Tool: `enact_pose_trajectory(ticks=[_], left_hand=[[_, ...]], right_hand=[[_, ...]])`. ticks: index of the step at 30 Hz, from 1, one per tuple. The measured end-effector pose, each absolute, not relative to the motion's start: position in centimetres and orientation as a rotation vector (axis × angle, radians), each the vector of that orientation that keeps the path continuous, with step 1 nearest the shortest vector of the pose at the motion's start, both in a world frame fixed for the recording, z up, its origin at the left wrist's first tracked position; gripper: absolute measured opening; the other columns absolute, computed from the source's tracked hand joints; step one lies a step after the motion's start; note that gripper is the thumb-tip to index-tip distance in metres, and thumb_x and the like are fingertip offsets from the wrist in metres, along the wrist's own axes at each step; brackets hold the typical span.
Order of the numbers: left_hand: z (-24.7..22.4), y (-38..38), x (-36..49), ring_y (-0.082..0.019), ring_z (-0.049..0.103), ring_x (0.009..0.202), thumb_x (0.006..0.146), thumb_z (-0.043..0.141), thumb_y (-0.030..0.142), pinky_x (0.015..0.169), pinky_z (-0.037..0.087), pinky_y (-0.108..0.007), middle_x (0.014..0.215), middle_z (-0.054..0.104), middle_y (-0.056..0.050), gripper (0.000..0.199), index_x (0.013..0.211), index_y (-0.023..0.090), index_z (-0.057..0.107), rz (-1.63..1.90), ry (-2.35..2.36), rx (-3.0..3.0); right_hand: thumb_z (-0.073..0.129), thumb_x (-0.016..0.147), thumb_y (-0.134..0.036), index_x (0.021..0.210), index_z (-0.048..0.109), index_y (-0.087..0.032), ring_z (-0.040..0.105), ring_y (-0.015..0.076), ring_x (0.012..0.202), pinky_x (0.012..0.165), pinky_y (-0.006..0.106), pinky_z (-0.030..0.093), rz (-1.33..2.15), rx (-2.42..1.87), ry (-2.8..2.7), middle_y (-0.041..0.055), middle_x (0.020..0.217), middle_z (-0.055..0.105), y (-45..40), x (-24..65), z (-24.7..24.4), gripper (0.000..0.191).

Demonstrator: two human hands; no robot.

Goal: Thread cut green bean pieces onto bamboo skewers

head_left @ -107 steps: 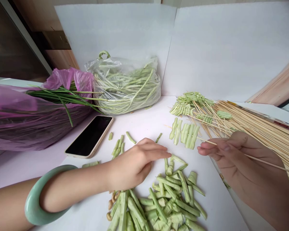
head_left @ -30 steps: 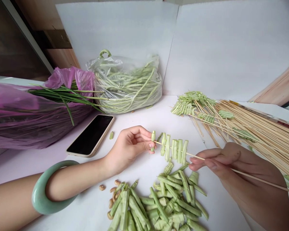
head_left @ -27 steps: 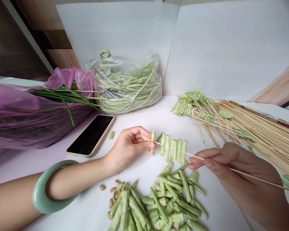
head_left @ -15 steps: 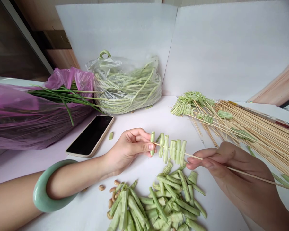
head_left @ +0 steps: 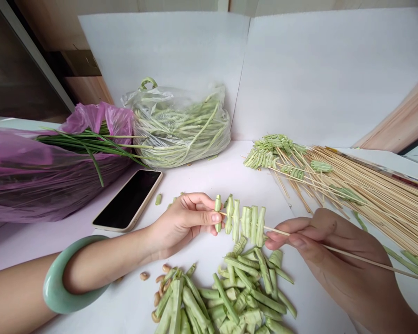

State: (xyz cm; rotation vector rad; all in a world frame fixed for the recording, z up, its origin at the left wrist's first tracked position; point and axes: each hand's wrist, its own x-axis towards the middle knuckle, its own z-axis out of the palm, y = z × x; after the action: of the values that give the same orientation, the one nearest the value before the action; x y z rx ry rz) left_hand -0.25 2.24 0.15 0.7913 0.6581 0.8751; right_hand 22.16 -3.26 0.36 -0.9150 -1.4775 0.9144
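My left hand [head_left: 185, 224], a green bangle [head_left: 52, 283] on its forearm, pinches a short piece of green bean [head_left: 218, 202] at the tip end of a thin wooden skewer [head_left: 277, 230]. Several more bean pieces [head_left: 248, 221] are threaded crosswise on the skewer, between my two hands. Farther down the stick, my right hand [head_left: 337, 255] grips it between thumb and fingers, its rear end pointing to the right edge. Below both hands lies a pile of cut bean pieces [head_left: 226, 297]; a few tan seeds [head_left: 156, 298] sit at its left side.
A phone [head_left: 127, 199] lies left of my left hand. Behind it are a purple bag [head_left: 55, 185] with long green stalks [head_left: 101, 144] and a clear bag of long beans [head_left: 184, 125]. Loaded skewers [head_left: 278, 148] and many bare skewers [head_left: 365, 185] lie at right.
The whole view has shifted slightly, so everything appears a little lower and farther left. Both hands keep the same hold on the bean piece and skewer.
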Motion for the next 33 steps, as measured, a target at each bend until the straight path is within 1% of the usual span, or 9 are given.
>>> enact_pose_trajectory(ticks=[3, 9, 16, 21, 23, 25, 28, 29, 33], left_hand=[[0.2, 2.1, -0.2, -0.009, 0.061, 0.051, 0.056, 0.083, 0.013, 0.055, 0.05, -0.019, 0.059, 0.067, -0.002, 0.016, 0.063, 0.013, 0.069, 0.864, 0.648, 0.77], [0.2, 1.8, -0.1, -0.01, 0.06, 0.05, 0.055, 0.083, 0.012, 0.055, 0.05, -0.021, 0.057, 0.066, -0.002, 0.015, 0.06, 0.012, 0.068, 0.837, 0.652, 0.776], [0.4, 1.8, -0.1, -0.009, 0.059, 0.052, 0.056, 0.083, 0.013, 0.056, 0.05, -0.021, 0.06, 0.067, -0.002, 0.014, 0.061, 0.012, 0.07, 0.855, 0.667, 0.817], [0.6, 2.7, -0.3, -0.008, 0.059, 0.053, 0.061, 0.079, 0.015, 0.056, 0.049, -0.019, 0.061, 0.066, -0.001, 0.01, 0.067, 0.013, 0.071, 1.027, 0.671, 0.84], [0.5, 3.2, -0.6, -0.008, 0.058, 0.054, 0.064, 0.077, 0.015, 0.054, 0.049, -0.018, 0.062, 0.065, 0.0, 0.008, 0.069, 0.014, 0.071, 1.117, 0.707, 0.807], [0.4, 3.7, -0.8, -0.008, 0.057, 0.055, 0.066, 0.076, 0.016, 0.053, 0.048, -0.018, 0.063, 0.064, 0.0, 0.007, 0.07, 0.015, 0.07, 1.216, 0.742, 0.785], [0.3, 3.8, -0.9, -0.009, 0.056, 0.056, 0.067, 0.075, 0.018, 0.051, 0.046, -0.019, 0.063, 0.062, 0.002, 0.007, 0.07, 0.016, 0.069, 1.317, 0.755, 0.805], [0.3, 3.7, -0.9, -0.009, 0.056, 0.056, 0.067, 0.075, 0.018, 0.05, 0.046, -0.019, 0.064, 0.063, 0.002, 0.007, 0.07, 0.016, 0.069, 1.322, 0.759, 0.814], [0.4, 3.5, -0.8, -0.009, 0.056, 0.057, 0.065, 0.077, 0.018, 0.049, 0.045, -0.02, 0.066, 0.063, 0.002, 0.01, 0.069, 0.016, 0.069, 1.293, 0.761, 0.822]], right_hand=[[0.062, 0.081, -0.017, 0.071, 0.058, -0.024, 0.072, 0.0189, 0.068, 0.063, 0.03, 0.06, 0.896, -0.952, -1.471, -0.0011, 0.074, 0.072, -3.8, 22.0, 0.4, 0.014], [0.068, 0.077, -0.022, 0.067, 0.057, -0.026, 0.071, 0.0171, 0.065, 0.065, 0.03, 0.06, 0.879, -1.02, -1.3, -0.006, 0.063, 0.067, -4.8, 20.6, 0.4, 0.014], [0.066, 0.078, -0.02, 0.07, 0.057, -0.025, 0.072, 0.0206, 0.067, 0.065, 0.033, 0.061, 0.889, -0.989, -1.382, -0.0007, 0.069, 0.071, -4.4, 21.1, 0.3, 0.013], [0.068, 0.076, -0.024, 0.08, 0.065, -0.025, 0.072, 0.0215, 0.068, 0.063, 0.032, 0.06, 0.975, -0.929, -1.541, 0.0029, 0.072, 0.074, -2.8, 23.3, 1.3, 0.004], [0.067, 0.077, -0.028, 0.077, 0.067, -0.025, 0.069, 0.019, 0.06, 0.058, 0.03, 0.057, 0.96, -0.946, -1.404, 0.0028, 0.065, 0.072, -2.0, 24.4, 2.1, 0.003], [0.064, 0.079, -0.03, 0.07, 0.064, -0.023, 0.062, 0.0156, 0.052, 0.053, 0.028, 0.053, 0.903, -0.983, -1.219, 0.0016, 0.056, 0.066, -1.1, 25.6, 2.8, 0.011], [0.055, 0.085, -0.031, 0.062, 0.056, -0.023, 0.044, 0.0109, 0.04, 0.047, 0.027, 0.047, 0.856, -1.036, -1.01, -0.0024, 0.041, 0.047, 0.0, 27.1, 3.7, 0.024], [0.054, 0.085, -0.031, 0.061, 0.055, -0.022, 0.041, 0.0105, 0.039, 0.047, 0.028, 0.046, 0.846, -1.054, -0.994, -0.0029, 0.04, 0.044, 0.3, 27.5, 3.9, 0.025], [0.06, 0.082, -0.033, 0.062, 0.058, -0.022, 0.05, 0.0119, 0.045, 0.041, 0.025, 0.04, 0.666, -1.226, -1.175, -0.0012, 0.049, 0.051, 0.3, 27.7, 4.3, 0.023]])
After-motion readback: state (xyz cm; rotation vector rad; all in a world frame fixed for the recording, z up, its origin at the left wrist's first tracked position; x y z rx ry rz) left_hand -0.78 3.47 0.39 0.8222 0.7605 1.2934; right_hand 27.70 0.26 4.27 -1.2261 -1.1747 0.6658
